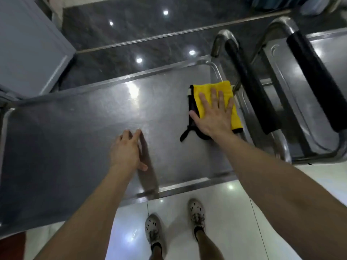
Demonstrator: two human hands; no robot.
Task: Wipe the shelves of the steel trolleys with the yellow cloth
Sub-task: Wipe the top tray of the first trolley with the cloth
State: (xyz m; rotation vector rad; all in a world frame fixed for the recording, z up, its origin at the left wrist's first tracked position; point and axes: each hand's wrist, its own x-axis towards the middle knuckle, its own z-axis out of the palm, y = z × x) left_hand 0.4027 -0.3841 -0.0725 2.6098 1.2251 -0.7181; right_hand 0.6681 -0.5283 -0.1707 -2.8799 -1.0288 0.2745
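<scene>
A folded yellow cloth (221, 89) with a black edge and strap lies on the top shelf of a steel trolley (78, 128), near the shelf's right end. My right hand (214, 113) lies flat on the cloth, fingers spread, pressing it down. My left hand (127, 149) rests on the bare steel at the shelf's middle, fingertips touching the surface and holding nothing. A second steel trolley (326, 53) stands to the right.
Two push handles with black grips (249, 85) (315, 77) rise at the right. A grey cabinet (28, 44) stands at the far left. Behind the trolley runs a dark polished floor, with white tiles and my feet (196, 212) below the near edge.
</scene>
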